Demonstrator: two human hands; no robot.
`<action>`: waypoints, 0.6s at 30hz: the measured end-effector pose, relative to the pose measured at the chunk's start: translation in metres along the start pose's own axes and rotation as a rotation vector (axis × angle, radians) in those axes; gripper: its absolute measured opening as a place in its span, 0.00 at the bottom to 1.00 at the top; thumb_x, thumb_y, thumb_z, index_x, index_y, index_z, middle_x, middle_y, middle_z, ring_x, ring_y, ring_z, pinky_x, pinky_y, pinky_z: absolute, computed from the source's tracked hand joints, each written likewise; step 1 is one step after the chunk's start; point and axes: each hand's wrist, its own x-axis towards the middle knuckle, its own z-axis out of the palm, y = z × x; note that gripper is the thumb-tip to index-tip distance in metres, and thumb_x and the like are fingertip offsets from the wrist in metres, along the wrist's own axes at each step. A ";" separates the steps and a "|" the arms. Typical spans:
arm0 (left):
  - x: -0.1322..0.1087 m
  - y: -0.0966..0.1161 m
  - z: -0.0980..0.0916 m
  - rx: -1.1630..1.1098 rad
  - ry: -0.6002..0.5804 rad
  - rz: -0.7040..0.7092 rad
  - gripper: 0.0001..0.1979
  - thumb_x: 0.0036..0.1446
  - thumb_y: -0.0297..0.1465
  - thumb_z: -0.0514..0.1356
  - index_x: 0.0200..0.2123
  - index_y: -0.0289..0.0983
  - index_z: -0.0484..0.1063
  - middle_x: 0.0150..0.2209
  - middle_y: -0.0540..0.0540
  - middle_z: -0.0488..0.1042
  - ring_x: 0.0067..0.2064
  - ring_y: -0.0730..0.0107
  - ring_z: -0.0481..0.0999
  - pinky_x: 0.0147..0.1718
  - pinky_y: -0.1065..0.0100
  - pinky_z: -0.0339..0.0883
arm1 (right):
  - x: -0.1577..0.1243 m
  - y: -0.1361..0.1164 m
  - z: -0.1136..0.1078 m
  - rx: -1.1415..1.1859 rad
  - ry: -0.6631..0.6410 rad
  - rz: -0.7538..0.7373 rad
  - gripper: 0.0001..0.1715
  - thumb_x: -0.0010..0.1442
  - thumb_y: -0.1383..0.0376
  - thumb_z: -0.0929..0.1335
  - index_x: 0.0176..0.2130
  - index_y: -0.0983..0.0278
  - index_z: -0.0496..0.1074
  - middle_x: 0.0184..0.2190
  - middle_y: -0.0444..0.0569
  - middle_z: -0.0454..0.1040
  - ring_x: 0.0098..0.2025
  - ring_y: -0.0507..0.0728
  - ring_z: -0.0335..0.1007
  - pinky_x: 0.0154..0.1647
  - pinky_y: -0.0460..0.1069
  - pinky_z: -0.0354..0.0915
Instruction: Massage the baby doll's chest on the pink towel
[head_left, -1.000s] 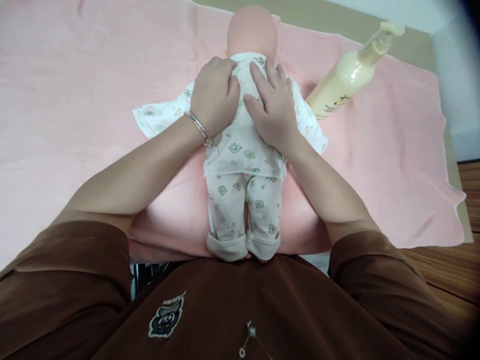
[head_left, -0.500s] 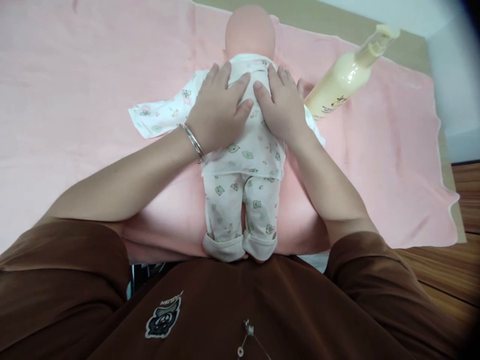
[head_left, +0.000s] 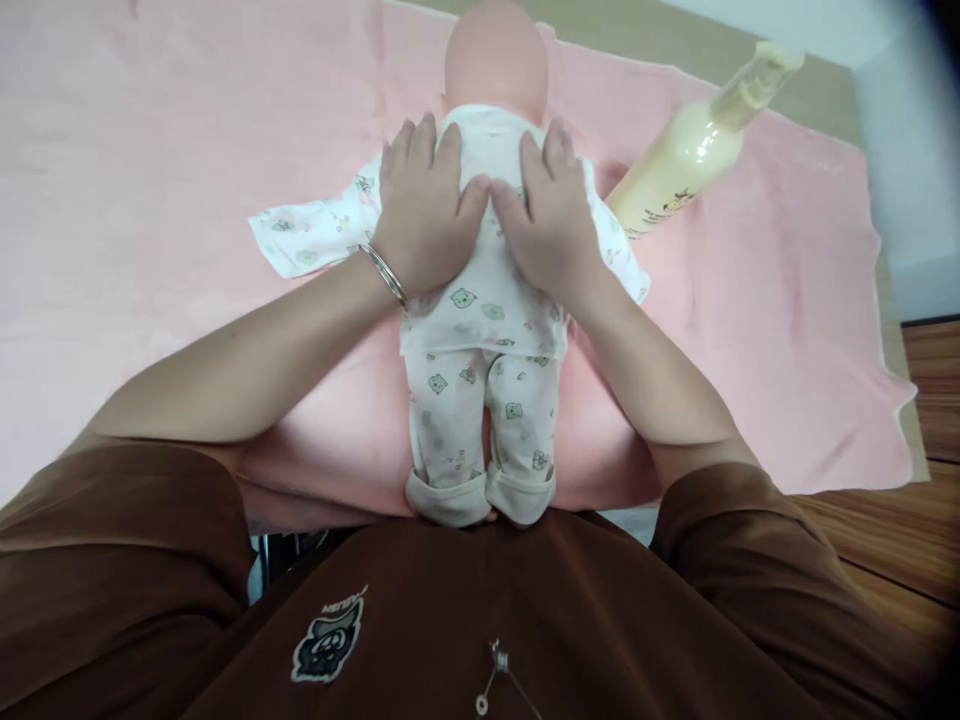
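A baby doll lies face down, its bald head pointing away from me and its feet against my body. It wears a white top and white trousers, both printed with small animals; the trouser cuffs are folded up. My left hand rests flat on the left side of the doll's upper back, fingers stretched out. On the right side of the back lies my right hand, also flat and open. The two thumbs come close together over the middle of the back. The doll's hands are hidden.
A pink blanket covers the table under the doll. To the right of the doll lies a pale yellow pump bottle. Wooden flooring shows at the lower right, beyond the table's edge.
Both hands have shifted slightly left on the doll's back. The thumbs have drawn nearer each other. The bottle has stayed in place.
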 end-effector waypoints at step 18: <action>0.008 -0.003 0.001 -0.032 0.022 -0.115 0.29 0.63 0.43 0.45 0.66 0.46 0.56 0.68 0.49 0.51 0.70 0.49 0.42 0.68 0.41 0.27 | -0.013 -0.014 -0.008 -0.083 -0.030 -0.089 0.26 0.68 0.64 0.56 0.62 0.66 0.59 0.65 0.51 0.56 0.70 0.59 0.45 0.73 0.58 0.46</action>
